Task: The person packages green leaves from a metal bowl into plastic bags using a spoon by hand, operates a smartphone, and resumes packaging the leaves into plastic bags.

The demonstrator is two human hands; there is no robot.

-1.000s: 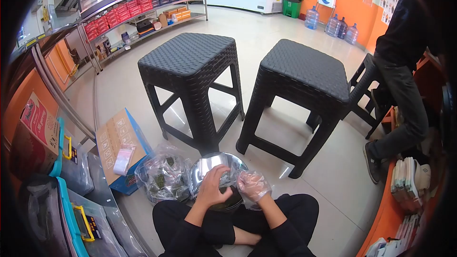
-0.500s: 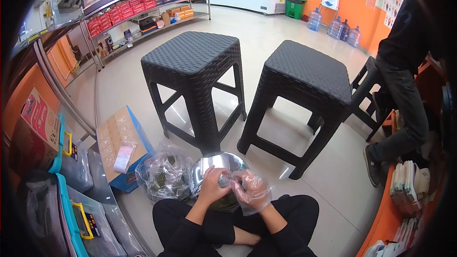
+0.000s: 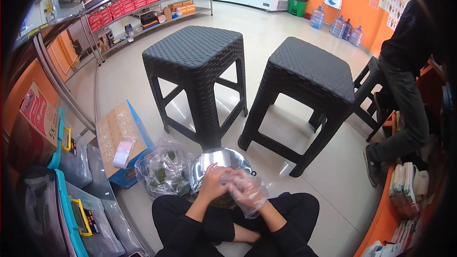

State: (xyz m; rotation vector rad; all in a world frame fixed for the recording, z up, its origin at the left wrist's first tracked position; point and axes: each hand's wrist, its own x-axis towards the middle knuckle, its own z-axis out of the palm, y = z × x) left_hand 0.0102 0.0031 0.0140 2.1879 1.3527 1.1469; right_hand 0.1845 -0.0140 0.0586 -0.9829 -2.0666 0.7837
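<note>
My left hand is bare, its fingers closed against those of my right hand. A clear, loose plastic glove covers my right hand, whose fingers are curled in. Clear plastic shows where the two hands meet; whether it is part of the glove or a separate piece, I cannot make out. Both hands are above a shiny metal bowl on the floor, in front of my crossed legs. Something greenish shows low in the bowl, mostly hidden by my hands. Left of it is a clear plastic bag with dark green leafy contents.
Two black woven-pattern stools stand ahead. A cardboard box with a small plastic packet is at left, near lidded clear bins. A person's leg and an orange shelf are at right.
My right hand has shifted slightly left and its fingers have drawn in closer against my left hand. The view has tilted a little; the bowl and bag stay in place.
</note>
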